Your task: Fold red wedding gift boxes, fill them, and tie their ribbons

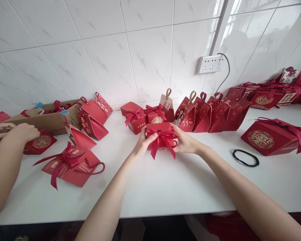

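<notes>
A small red gift box (158, 127) with a dark red ribbon bow on its front is between my two hands, near the middle of the white table (185, 194). My left hand (144, 142) grips its left side, the thumb beside the bow. On the right side, my right hand (184, 139) is closed round the box, its fingertips partly hidden behind it. Right behind stand two bow-tied red boxes (136, 118) and a tagged box with a beige loop (167, 105). Several upright red boxes (217, 112) with ribbon loops line up to the right.
Another person's hands (22, 132) work at the far left by a cardboard box (47, 118). A red bag-shaped box (71, 165) lies front left. At right are a large red box (271, 137), a black band (245, 158) and piled boxes (266, 98). A power strip (210, 64) hangs on the wall.
</notes>
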### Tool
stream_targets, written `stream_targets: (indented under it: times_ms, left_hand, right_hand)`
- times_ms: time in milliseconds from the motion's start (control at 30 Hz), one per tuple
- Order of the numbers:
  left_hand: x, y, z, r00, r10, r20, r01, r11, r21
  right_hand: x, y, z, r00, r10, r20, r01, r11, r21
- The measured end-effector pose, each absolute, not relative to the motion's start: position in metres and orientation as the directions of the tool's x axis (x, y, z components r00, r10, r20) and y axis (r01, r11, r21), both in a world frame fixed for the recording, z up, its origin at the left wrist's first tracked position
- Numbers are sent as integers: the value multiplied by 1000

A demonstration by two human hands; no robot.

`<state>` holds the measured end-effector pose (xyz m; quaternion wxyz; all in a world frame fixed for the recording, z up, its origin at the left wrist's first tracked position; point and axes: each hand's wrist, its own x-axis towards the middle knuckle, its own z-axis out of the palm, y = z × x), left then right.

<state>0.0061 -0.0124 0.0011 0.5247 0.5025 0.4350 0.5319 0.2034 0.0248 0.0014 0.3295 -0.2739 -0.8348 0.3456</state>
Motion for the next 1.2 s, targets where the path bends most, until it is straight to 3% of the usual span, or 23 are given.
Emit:
stream_targets:
  times_ms: [100, 200, 300, 367, 500, 600, 833, 1067, 1200]
  left_hand:
    - [0, -11, 5, 131, 991, 11, -299, 29, 954]
    - [-4, -11, 10, 180, 982, 65, -299, -8, 954]
    - [-3, -14, 11, 190, 972, 139, -131, -115, 985]
    - [-1, -17, 10, 104, 967, 233, 40, -238, 970]
    - [3, -22, 9, 47, 826, 562, 378, -535, 756]
    - [7, -24, 7, 111, 749, 653, 433, -628, 647]
    - [18, -23, 3, 44, 769, 638, 341, -612, 714]
    - [31, -28, 3, -109, 870, 480, -12, -484, 875]
    - [33, -29, 4, -48, 912, 407, -117, -410, 905]
  right_hand:
    - [208, 28, 5, -517, 814, 267, 212, 424, -881]
    - [214, 30, 10, -463, 875, 139, 61, 187, -980]
    - [216, 31, 15, -444, 895, 40, -96, -3, -995]
    - [216, 30, 18, -400, 916, -37, -149, -105, -983]
    - [213, 28, 22, -413, 889, -197, -173, -290, -941]
    - [210, 25, 23, -493, 840, -228, -191, -360, -913]
    - [201, 16, 26, -577, 768, -277, -231, -478, -847]
    - [195, 15, 19, -651, 709, -270, -219, -517, -827]
    - [190, 10, 19, -717, 649, -255, -189, -533, -825]
